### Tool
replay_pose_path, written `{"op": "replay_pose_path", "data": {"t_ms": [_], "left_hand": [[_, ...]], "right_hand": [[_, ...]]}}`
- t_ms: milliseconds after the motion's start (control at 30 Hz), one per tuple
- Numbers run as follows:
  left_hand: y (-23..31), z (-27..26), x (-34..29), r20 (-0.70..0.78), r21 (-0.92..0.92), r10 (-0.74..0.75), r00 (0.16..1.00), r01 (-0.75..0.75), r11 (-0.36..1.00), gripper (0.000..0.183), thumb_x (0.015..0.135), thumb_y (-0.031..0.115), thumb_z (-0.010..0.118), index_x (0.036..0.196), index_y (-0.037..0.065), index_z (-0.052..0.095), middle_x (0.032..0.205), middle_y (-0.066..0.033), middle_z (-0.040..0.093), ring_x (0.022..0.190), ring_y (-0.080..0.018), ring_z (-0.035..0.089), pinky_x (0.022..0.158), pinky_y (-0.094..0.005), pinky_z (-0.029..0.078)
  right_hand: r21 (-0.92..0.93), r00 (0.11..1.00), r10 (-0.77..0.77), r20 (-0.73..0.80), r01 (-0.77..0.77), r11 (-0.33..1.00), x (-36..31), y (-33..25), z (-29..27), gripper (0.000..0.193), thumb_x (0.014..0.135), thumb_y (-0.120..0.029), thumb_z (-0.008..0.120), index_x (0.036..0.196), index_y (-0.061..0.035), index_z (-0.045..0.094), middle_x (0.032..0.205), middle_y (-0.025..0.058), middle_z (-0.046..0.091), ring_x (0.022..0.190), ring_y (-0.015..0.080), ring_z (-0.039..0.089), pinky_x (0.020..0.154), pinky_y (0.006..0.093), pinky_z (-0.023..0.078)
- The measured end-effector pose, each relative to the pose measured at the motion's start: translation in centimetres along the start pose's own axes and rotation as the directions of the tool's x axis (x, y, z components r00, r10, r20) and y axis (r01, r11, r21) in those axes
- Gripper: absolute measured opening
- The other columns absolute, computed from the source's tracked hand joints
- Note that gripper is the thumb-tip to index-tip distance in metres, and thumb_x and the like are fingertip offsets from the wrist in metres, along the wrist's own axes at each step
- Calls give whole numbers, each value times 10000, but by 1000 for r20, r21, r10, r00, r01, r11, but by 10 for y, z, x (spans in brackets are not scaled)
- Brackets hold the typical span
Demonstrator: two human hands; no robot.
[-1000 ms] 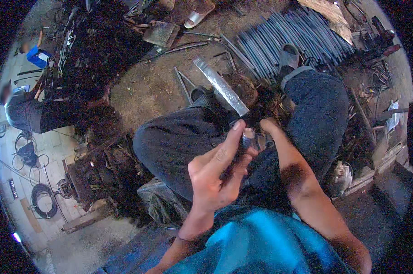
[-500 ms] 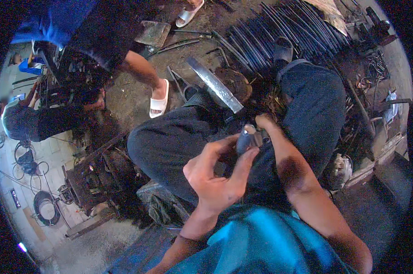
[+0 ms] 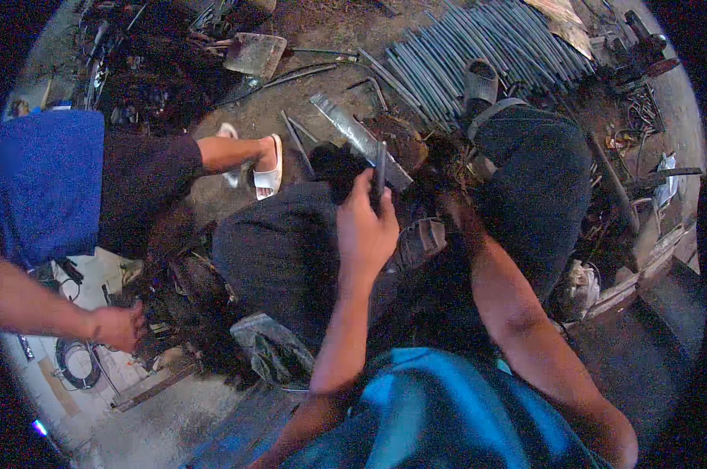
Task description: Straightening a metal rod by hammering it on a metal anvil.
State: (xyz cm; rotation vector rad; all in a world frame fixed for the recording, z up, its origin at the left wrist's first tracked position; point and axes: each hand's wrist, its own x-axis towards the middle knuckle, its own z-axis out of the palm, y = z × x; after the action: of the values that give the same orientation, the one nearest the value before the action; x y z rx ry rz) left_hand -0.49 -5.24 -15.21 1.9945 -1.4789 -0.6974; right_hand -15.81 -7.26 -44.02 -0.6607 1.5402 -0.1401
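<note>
Raised between my knees, my left hand point(image 3: 367, 223) pinches a short grey metal piece point(image 3: 381, 168) upright between thumb and fingers. Just beyond it a long flat metal blade point(image 3: 353, 133) slants from far left to near right, partly covered by the piece. My right hand point(image 3: 457, 209) is low between my legs, right of the blade's near end. It looks closed, but shadow hides what its fingers hold. A round wooden block point(image 3: 408, 141) sits beside the blade. The brown strapped object point(image 3: 422, 241) under my right wrist looks like a sandal.
Many metal rods point(image 3: 455, 62) lie on the floor ahead. A shovel head point(image 3: 257, 55) is at far left of them. At left stands a person in a blue top point(image 3: 45, 180), with one hand point(image 3: 119, 327) low over dark machinery. A white bag point(image 3: 582, 285) lies beside my right knee.
My left hand has moved forward and a little left, turning the metal piece upright. My right hand stays nearly in place. The nearby person has moved from upper left down to the left side.
</note>
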Motion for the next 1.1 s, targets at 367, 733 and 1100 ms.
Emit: {"op": "replay_pose_path", "data": {"t_ms": [367,733,1100], "left_hand": [[-62,56,-12,203,111,-244,948,226,968,248,908,191,505,964,-41,574,845,-296,633,828,-487,602,753,-538,467],[-102,61,3,497,-212,-424,757,579,787,333,862,306,426,857,3,563,674,-156,603,546,-313,590,509,-408,445],[-103,50,9,750,-350,-390,535,820,453,216,739,181,636,678,154,430,550,44,398,409,-69,361,359,-250,266]], "right_hand": [[194,988,81,-130,-55,979,-1,-10,-21,280,834,-280,659,769,-13,606,621,94,584,473,220,537,482,386,445],[284,668,-743,36,706,648,-233,-198,-55,250,791,-159,705,952,-23,569,670,7,558,507,99,515,460,248,411],[119,512,-857,-56,856,504,-267,-193,-22,317,806,63,644,1062,-44,491,818,42,577,499,99,505,442,242,408]]}}
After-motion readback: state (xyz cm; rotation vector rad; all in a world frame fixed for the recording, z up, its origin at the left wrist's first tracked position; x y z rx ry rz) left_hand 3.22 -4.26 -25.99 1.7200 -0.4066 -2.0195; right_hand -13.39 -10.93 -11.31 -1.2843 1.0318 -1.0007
